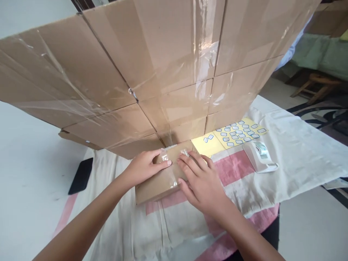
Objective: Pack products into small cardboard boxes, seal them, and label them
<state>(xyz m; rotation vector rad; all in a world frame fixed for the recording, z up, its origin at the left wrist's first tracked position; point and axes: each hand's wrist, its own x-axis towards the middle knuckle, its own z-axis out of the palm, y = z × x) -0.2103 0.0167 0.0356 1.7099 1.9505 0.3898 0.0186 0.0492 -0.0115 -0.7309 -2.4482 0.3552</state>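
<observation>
A small brown cardboard box [154,185] lies on the cloth, with strips of clear tape [173,179] shining on its top. My left hand [145,168] grips the box at its far left part, its thumb stretched over the top and the other fingers partly hidden. Flat on the right part of the box rests my right hand [199,177], fingers spread, the fingertips touching a glossy piece of tape near the far edge. Yellow sheets [209,145] with white, blue-edged labels lie just beyond the right hand.
A large taped cardboard panel [174,87] stands behind the box. A white device [261,157] sits at the right on the pale cloth [250,188] with pink bands. At the left lies a black phone-like slab [81,176]. A wooden stool [315,87] stands in the right background.
</observation>
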